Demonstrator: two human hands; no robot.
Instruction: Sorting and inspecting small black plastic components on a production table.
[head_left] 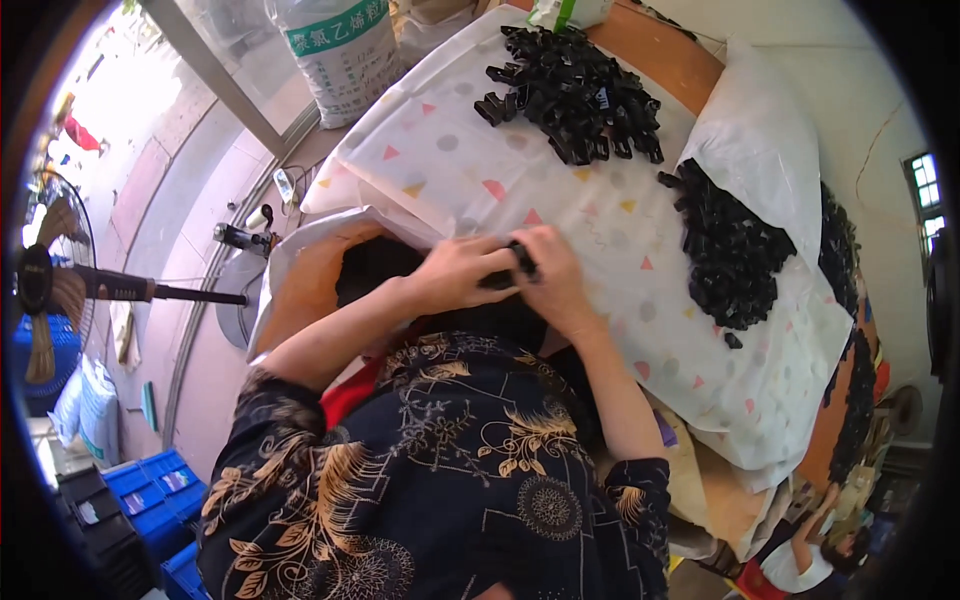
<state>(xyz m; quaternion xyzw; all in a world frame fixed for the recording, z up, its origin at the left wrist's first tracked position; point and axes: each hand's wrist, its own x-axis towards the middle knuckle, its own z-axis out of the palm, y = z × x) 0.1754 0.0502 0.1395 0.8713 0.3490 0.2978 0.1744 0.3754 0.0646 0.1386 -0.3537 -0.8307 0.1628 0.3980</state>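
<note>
Close to the table's near edge, my left hand (465, 272) and my right hand (550, 275) meet in front of my body. Between their fingers is a small black plastic part (522, 262), mostly covered by the fingers, so its exact shape is hard to make out. Both hands are closed around it. Beyond them, a heap of black plastic parts (580, 95) lies on the patterned tablecloth (560, 200). To the right, a second heap of black parts (735, 250) spills beside a white sack (760, 130).
Left of my arm stands an open paper-lined sack (300, 280) with a dark inside. A standing fan (120, 285) and blue crates (155, 490) are at the left. A printed white sack (340, 60) stands by the glass door. Another person (805, 560) sits at the lower right.
</note>
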